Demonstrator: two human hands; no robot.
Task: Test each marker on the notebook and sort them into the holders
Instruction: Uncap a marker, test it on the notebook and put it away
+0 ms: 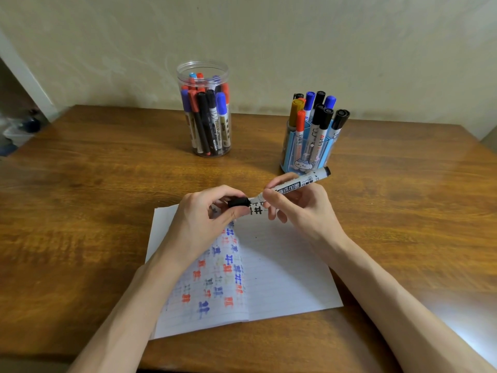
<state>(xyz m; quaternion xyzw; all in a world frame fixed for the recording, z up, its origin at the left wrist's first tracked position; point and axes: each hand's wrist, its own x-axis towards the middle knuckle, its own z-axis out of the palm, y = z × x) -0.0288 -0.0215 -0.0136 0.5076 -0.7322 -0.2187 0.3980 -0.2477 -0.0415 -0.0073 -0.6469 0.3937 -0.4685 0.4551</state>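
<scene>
Table (94, 184): one. Notebook (282, 265): one, open, showing two pages. Holders: two, namely one clear jar (203, 68) and one blue holder (290, 154). Hands: two, the left hand (199, 222) and the right hand (301, 208). Loose marker (293, 185): one, with one black cap (238, 202). Markers in the jar: about ten; overlap prevents an exact count. Markers in the blue holder: at least ten caps visible.

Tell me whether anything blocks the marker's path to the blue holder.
Nothing visible does. The marker, in the right hand, is just in front of the blue holder; standing markers crowd its top.
</scene>
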